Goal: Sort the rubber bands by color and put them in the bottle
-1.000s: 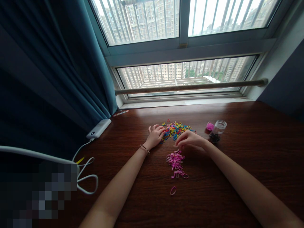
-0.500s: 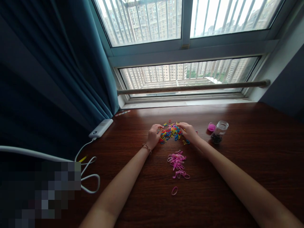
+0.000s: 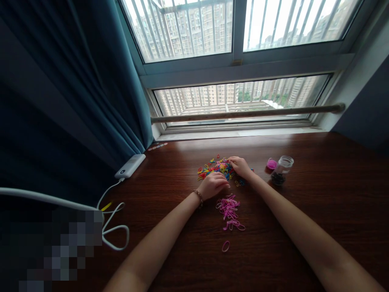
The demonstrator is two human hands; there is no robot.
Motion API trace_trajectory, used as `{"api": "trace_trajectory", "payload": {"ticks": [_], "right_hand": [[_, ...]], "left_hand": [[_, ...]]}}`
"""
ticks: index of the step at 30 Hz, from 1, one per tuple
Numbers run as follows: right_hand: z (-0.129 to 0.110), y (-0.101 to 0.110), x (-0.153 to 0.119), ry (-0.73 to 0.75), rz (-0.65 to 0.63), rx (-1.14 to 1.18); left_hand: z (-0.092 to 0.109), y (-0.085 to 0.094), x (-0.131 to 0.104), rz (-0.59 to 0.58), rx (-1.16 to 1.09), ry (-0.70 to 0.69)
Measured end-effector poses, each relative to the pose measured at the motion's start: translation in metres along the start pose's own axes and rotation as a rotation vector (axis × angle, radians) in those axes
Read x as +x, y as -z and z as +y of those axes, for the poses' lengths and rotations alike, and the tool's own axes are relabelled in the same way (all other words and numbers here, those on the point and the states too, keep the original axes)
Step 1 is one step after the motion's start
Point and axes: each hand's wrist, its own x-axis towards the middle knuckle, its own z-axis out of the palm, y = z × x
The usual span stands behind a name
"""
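A mixed pile of small rubber bands (image 3: 204,172), red, yellow, blue and some pink, lies on the brown wooden table (image 3: 273,251). My left hand (image 3: 213,185) is over the pile's near edge, its fingers pressed together and pointing right; anything in them is hidden. At the pile's right side, the fingertips of my right hand (image 3: 240,165) are drawn together on the bands; what they pinch cannot be made out. Closer to me is a heap of pink rubber bands (image 3: 228,207), with a single pink band (image 3: 225,246) apart from it.
To the right, a clear jar (image 3: 282,168) with dark contents stands beside a pink lid (image 3: 271,164). A white device (image 3: 130,166) with a cable (image 3: 117,227) lies at the left by the blue curtain (image 3: 121,89). The barred window (image 3: 237,97) is behind the table.
My left hand has moved right and toward me, from the pile's left side to its near edge, uncovering bands on the left. My right hand stays at the pile.
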Motion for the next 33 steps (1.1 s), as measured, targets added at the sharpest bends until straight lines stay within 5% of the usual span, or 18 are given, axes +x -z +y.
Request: {"api": "trace_trajectory", "payload": {"ticks": [3, 8, 12, 19, 26, 33], "right_hand": [[0.004, 0.012, -0.009, -0.062, 0.036, 0.092], [0.004, 0.024, -0.027, -0.337, 0.103, 0.622], [0.000, 0.027, -0.031, -0.396, 0.134, 0.719], [0.007, 0.023, -0.029, -0.331, 0.158, 0.560], [0.007, 0.022, -0.033, -0.226, 0.196, 0.225], [-0.002, 0.025, -0.035, -0.094, 0.192, -0.040]], "left_hand": [[-0.001, 0.003, 0.000, 0.068, 0.070, 0.044], [-0.019, 0.007, 0.000, 0.259, 0.219, 0.289], [-0.031, 0.004, 0.002, 0.249, 0.325, 0.507], [-0.025, -0.003, 0.016, 0.057, 0.507, 0.497], [-0.037, -0.002, 0.018, -0.064, 0.412, 0.516], [-0.046, -0.004, 0.015, -0.044, 0.342, 0.494]]}}
